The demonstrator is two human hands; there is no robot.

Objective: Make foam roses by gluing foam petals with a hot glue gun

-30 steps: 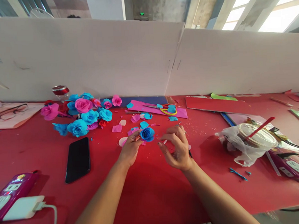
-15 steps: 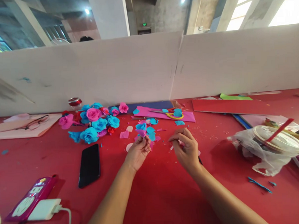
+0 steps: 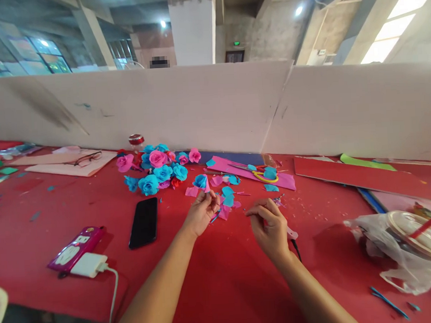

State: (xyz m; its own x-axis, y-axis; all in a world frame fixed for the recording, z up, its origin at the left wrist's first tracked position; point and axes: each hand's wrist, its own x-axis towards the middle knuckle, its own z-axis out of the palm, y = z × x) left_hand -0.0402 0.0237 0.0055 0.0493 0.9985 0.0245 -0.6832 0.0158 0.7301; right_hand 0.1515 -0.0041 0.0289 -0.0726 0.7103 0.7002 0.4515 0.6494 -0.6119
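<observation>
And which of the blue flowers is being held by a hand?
The blue flower in the left hand; the other blue flowers lie together beyond the phone, untouched.

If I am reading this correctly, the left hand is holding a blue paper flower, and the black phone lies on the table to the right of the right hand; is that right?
Not quite: the head view shows the black phone lying to the left of the left hand, which does hold a blue paper flower.
</observation>
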